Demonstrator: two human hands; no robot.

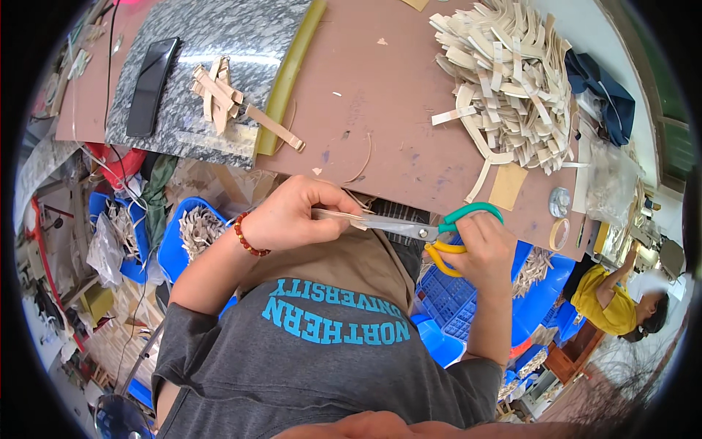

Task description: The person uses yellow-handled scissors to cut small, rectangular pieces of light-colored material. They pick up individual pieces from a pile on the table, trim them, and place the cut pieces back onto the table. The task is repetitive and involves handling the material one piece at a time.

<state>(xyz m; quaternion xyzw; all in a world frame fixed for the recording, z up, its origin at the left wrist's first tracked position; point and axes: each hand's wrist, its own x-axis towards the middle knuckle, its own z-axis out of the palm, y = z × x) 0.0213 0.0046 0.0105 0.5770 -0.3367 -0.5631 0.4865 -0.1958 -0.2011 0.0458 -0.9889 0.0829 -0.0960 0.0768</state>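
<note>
My left hand, with a beaded bracelet at the wrist, pinches a pale leather-like strip whose end sticks out past the fingertips. My right hand grips a pair of scissors by its green and yellow handles. The blades point left and meet the strip's end beside my left fingertips; whether they are cutting cannot be made out. Both hands are in front of the table's near edge, above my lap. A small pile of tan strips lies on the grey marbled slab, and one more strip hangs over the slab's yellowish edge.
A large heap of cream strips covers the right of the brown table. A black phone lies on the marbled slab. A tape roll sits at the right edge. Blue bins stand below. A person in yellow is at far right.
</note>
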